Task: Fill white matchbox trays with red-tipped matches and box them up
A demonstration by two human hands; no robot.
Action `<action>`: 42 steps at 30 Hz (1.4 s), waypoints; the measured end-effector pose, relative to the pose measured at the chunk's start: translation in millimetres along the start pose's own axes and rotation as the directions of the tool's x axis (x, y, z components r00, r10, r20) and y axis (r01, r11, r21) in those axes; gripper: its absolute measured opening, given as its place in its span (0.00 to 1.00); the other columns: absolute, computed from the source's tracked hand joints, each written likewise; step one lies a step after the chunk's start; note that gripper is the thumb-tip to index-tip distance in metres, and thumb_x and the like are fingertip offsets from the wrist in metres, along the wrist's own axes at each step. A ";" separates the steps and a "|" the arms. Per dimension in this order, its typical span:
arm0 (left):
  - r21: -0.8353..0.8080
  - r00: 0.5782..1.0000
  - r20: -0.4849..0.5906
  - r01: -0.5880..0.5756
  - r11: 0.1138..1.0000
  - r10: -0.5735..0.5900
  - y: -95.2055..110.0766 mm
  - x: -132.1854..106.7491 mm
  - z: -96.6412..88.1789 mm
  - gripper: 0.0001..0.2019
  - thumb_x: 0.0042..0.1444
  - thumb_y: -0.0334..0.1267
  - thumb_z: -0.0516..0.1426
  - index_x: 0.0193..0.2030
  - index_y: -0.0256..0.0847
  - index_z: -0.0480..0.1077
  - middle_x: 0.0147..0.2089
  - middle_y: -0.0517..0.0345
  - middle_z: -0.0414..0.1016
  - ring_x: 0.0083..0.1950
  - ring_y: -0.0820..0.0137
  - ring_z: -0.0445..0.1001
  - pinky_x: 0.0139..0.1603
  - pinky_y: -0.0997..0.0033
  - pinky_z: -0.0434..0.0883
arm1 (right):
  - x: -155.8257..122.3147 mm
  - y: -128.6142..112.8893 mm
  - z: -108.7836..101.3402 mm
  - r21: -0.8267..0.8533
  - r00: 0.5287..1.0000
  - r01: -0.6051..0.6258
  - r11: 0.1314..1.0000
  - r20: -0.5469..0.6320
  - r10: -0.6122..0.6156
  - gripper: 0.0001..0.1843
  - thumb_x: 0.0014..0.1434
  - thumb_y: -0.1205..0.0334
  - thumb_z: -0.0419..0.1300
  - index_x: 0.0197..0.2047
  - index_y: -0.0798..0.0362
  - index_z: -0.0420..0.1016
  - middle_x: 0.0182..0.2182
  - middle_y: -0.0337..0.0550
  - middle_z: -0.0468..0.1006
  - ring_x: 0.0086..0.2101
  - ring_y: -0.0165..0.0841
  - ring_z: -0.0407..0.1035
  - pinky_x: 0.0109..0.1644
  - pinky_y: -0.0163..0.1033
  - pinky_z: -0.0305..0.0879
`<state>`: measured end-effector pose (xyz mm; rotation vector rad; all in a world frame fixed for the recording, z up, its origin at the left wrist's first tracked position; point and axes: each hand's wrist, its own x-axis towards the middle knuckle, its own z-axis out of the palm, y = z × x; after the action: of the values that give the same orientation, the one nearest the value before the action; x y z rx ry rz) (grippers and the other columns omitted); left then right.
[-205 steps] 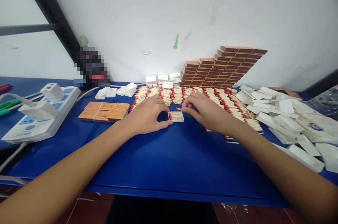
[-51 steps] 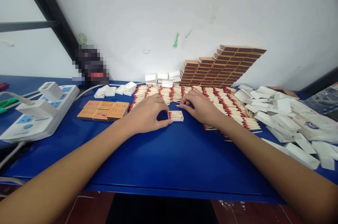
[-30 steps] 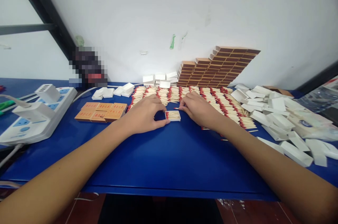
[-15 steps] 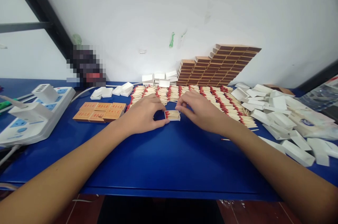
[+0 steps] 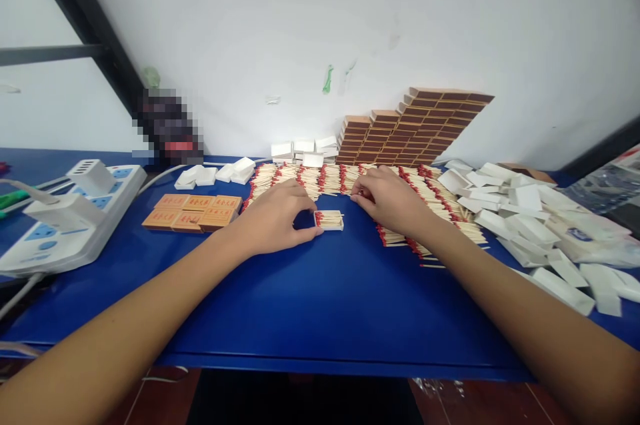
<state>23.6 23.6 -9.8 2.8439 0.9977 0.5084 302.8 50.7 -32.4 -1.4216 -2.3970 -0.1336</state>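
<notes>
My left hand (image 5: 277,218) rests on the blue table (image 5: 310,305), thumb and fingers pinched on the left end of a small white matchbox tray (image 5: 330,219) partly filled with red-tipped matches. My right hand (image 5: 390,199) lies just right of the tray on the long heap of loose matches (image 5: 425,201), fingers curled at the heap's near edge; what they pinch is hidden.
Brown matchbox sleeves (image 5: 420,128) are stacked against the wall. Several orange closed matchboxes (image 5: 193,210) lie left of my left hand. Empty white trays (image 5: 525,211) pile up at the right, a few more (image 5: 305,150) at the back. A white power strip (image 5: 70,211) sits far left.
My right hand has drawn back from the tray's right end to the match heap. The left hand and the tray have stayed put.
</notes>
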 end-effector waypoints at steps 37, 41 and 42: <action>0.004 1.000 -0.011 -0.004 1.000 0.004 -3.1 -0.7 4.4 0.15 0.66 0.47 0.66 0.50 0.36 0.81 0.45 0.48 0.82 0.52 0.54 0.77 0.57 0.52 0.72 | -17.2 -52.7 -13.8 0.311 0.992 0.122 0.943 -0.002 -0.128 0.06 0.72 0.64 0.58 0.40 0.50 0.73 0.37 0.46 0.76 0.42 0.41 0.69 0.45 0.44 0.63; -0.002 1.000 -0.010 -0.002 1.000 0.002 -2.2 -1.3 3.6 0.15 0.66 0.47 0.66 0.49 0.36 0.81 0.45 0.49 0.82 0.52 0.55 0.77 0.57 0.53 0.72 | -14.1 -44.5 -16.7 0.276 0.996 0.077 0.958 0.030 -0.089 0.07 0.70 0.64 0.61 0.37 0.50 0.74 0.35 0.45 0.75 0.40 0.40 0.69 0.43 0.43 0.61; 0.000 1.000 -0.008 -0.003 1.000 0.003 -1.8 -1.2 3.3 0.15 0.66 0.47 0.66 0.49 0.36 0.81 0.45 0.49 0.82 0.51 0.56 0.77 0.57 0.53 0.72 | -13.6 -43.5 -16.7 0.277 0.995 0.071 0.958 0.049 -0.088 0.07 0.69 0.64 0.61 0.37 0.50 0.74 0.35 0.44 0.75 0.40 0.40 0.69 0.43 0.43 0.61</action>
<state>22.8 24.3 -13.5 2.8460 0.9951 0.5212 275.2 13.7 -17.3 -1.2190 -2.4090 0.2190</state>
